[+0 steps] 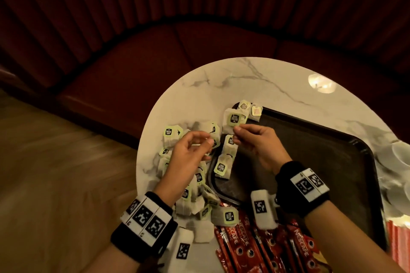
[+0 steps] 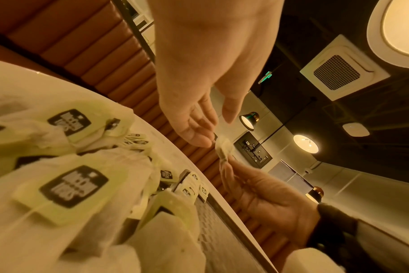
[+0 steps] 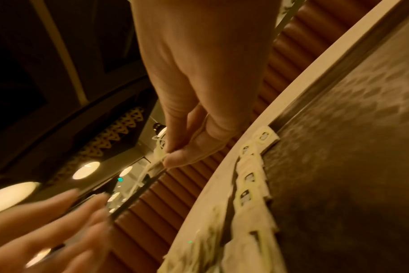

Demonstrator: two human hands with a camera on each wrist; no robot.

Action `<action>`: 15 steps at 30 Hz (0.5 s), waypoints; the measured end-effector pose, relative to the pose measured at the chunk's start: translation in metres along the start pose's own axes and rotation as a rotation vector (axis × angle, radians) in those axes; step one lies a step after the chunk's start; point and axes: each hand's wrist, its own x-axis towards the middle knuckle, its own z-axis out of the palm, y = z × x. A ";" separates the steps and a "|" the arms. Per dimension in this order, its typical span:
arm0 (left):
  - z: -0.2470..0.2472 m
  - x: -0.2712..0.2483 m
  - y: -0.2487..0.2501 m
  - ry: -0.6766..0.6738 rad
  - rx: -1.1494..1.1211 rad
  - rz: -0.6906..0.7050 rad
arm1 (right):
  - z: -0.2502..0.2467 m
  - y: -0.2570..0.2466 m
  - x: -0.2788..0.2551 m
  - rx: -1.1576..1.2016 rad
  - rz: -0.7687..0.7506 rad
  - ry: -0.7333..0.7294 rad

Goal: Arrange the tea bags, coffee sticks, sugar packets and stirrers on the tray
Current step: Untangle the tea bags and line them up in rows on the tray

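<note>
My right hand (image 1: 236,129) pinches a white tea bag with a green tag (image 1: 233,119) by its near edge, above the far left corner of the black tray (image 1: 310,162). In the right wrist view the right hand (image 3: 168,157) nips the bag (image 3: 158,153) between thumb and forefinger. My left hand (image 1: 207,148) hovers just left of it with relaxed fingers and holds nothing; in the left wrist view the left hand (image 2: 213,129) is close to the bag (image 2: 223,149). Tea bags (image 1: 221,167) lie in a row along the tray's left rim. Several more tea bags (image 1: 170,135) are heaped on the marble table.
Red coffee sticks (image 1: 244,244) lie at the table's near edge, below the tray. Red-and-white striped packets (image 1: 399,239) sit at the right edge, and white cups (image 1: 401,153) stand beyond them. The round marble table (image 1: 266,77) backs onto a dark red bench (image 1: 155,62).
</note>
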 end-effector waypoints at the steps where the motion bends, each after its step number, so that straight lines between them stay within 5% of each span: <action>1: 0.002 0.001 0.001 -0.003 0.029 0.013 | 0.006 0.001 -0.006 -0.009 0.000 -0.037; 6: 0.010 0.004 0.009 -0.003 0.074 0.107 | 0.020 0.002 -0.030 -0.055 -0.008 -0.143; 15: 0.013 0.004 0.015 -0.029 0.098 0.213 | 0.013 -0.012 -0.039 -0.059 -0.063 -0.126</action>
